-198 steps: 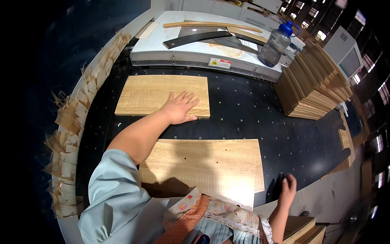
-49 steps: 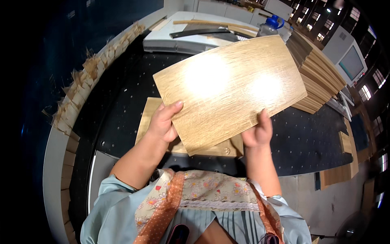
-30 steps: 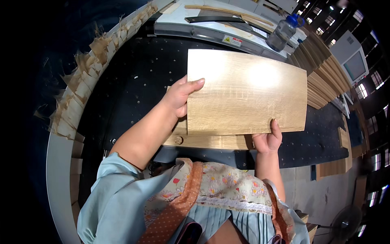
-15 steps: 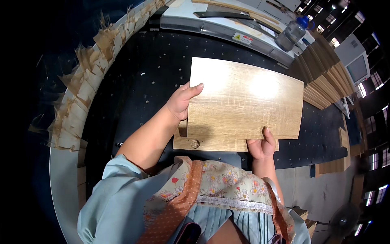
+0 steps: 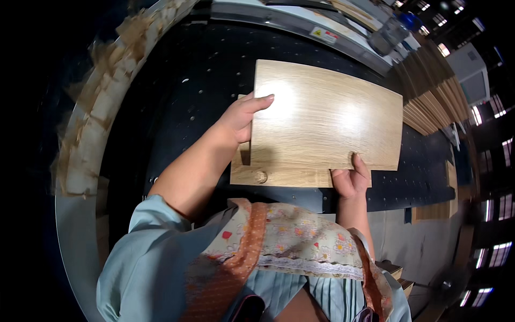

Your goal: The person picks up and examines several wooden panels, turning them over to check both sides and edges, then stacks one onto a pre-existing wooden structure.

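Note:
A rectangular wood-grain panel [image 5: 327,118] is held up in front of me, its glossy face catching bright reflections. My left hand [image 5: 242,117] grips its left edge, thumb over the face and fingers hidden behind. At the lower edge, towards the right, my right hand [image 5: 353,177] holds it with the thumb on the front; the other fingers are partly hidden. Beneath it lies another wood-grain board [image 5: 295,177], showing along the bottom and left, with a small round knob-like piece [image 5: 260,176] near its left end.
The black table [image 5: 177,123] is dotted with small pale studs. Stacked boards [image 5: 429,102] stand at the right, near a clear bottle [image 5: 389,36] with a blue cap. A pale rail [image 5: 80,155] with ragged brown paper or tape curves along the left. A white machine edge [image 5: 289,24] runs across the back.
The view has shifted, so the table and bottom board appear higher in the picture. Both hands keep their hold on the panel, whose tilt and reflections differ slightly.

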Tool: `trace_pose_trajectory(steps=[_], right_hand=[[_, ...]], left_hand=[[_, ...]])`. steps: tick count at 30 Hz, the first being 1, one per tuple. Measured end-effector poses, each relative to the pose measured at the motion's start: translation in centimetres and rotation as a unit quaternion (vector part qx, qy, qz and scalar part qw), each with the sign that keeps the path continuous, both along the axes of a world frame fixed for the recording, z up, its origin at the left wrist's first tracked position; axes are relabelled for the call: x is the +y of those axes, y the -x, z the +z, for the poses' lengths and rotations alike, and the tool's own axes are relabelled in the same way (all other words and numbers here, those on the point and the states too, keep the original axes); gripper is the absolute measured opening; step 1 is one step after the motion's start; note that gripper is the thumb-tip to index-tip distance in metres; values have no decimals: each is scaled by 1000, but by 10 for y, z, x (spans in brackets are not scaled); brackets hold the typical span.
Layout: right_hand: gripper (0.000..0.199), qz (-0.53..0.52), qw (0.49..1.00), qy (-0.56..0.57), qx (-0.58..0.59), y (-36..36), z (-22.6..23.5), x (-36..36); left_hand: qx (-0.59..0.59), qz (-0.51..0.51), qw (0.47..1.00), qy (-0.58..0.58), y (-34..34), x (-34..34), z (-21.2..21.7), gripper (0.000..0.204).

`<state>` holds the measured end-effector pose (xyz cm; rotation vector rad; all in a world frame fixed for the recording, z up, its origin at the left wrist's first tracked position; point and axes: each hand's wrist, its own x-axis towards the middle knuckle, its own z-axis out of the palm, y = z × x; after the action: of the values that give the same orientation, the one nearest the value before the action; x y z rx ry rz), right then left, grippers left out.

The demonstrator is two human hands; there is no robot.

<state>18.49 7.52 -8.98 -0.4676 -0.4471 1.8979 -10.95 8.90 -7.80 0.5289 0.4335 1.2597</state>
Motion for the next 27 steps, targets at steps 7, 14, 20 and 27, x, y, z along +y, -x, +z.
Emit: trace_pose_trajectory(steps=[7, 14, 20, 27], right_hand=[[49, 20, 1000, -23, 9, -1, -10, 6], [40, 61, 997, 0, 43, 0, -8, 8], [37, 72, 995, -5, 69, -1, -3, 1], [36, 78, 993, -45, 79, 1, -2, 0]], left_hand=[[-41, -48, 997, -35, 9, 5, -10, 48], [-17, -19, 998, -57, 10, 6, -21, 53], [-16, -16, 999, -29, 10, 5, -19, 53], [-9, -15, 999, -48, 12, 2, -17, 54]])
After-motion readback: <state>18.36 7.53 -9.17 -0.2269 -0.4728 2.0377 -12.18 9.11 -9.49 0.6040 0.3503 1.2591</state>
